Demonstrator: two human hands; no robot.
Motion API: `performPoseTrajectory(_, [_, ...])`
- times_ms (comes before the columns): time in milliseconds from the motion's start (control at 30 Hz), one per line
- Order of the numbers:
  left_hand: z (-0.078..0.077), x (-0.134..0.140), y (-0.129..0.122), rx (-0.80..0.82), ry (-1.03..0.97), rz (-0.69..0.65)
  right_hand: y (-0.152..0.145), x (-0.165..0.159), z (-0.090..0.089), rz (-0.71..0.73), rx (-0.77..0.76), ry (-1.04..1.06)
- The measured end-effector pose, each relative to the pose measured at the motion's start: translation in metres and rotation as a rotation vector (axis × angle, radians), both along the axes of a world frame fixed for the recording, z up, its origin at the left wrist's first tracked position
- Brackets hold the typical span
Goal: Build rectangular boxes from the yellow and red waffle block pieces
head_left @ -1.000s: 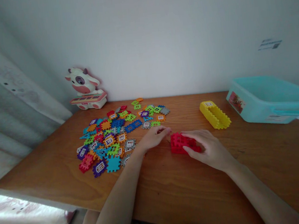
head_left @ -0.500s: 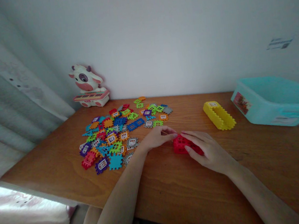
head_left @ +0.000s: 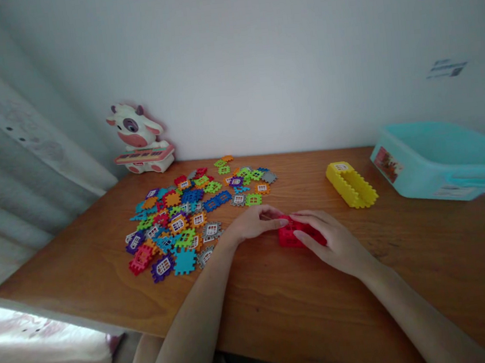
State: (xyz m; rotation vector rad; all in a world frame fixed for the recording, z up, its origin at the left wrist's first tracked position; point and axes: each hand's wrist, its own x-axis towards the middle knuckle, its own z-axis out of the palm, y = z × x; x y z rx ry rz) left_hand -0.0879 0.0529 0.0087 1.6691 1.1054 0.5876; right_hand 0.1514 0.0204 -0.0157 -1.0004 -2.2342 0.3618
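Observation:
A red block built of interlocking plastic panels [head_left: 290, 237] rests on the wooden table in front of me. My left hand [head_left: 258, 222] grips its left end, thumb and fingers closed at the upper edge. From the right, my right hand [head_left: 328, 236] wraps over the block, with the thumb on the near side and the fingers across the top. Part of the red block is hidden under the right hand. Left of my hands spreads a pile of colourful interlocking panels [head_left: 185, 261], some with white window inserts.
A yellow trough-shaped assembly of panels [head_left: 347, 186] lies at the right. Beyond it stands a turquoise plastic bin [head_left: 435, 181]. A cow-shaped toy keyboard [head_left: 144, 154] is at the back left, near a curtain [head_left: 27, 152]. The table [head_left: 260, 309] meets the wall behind.
The whole view has shifted slightly, so everything sits a little further left. Both hands stay on the red block, with hardly any movement of the fingers.

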Motion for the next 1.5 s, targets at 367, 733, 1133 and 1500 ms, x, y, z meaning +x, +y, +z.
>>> performPoseTrajectory(367, [-0.002, -0.002, -0.002, 0.043, 0.063, -0.101, 0.001, -0.002, -0.003, 0.004, -0.026, 0.034])
performPoseTrajectory(733, [-0.002, -0.006, -0.002, -0.005, 0.026, -0.119, 0.002, 0.000, -0.013, -0.046, -0.090, 0.097])
performPoseTrajectory(1133, [0.023, 0.010, -0.023, 0.597, 0.319, -0.189, 0.011, 0.014, -0.014, -0.126, -0.133, -0.001])
performPoseTrajectory(1500, [0.005, 0.037, -0.023, 0.579, 0.435, 0.163, 0.009, 0.009, -0.014, -0.109, -0.155, 0.031])
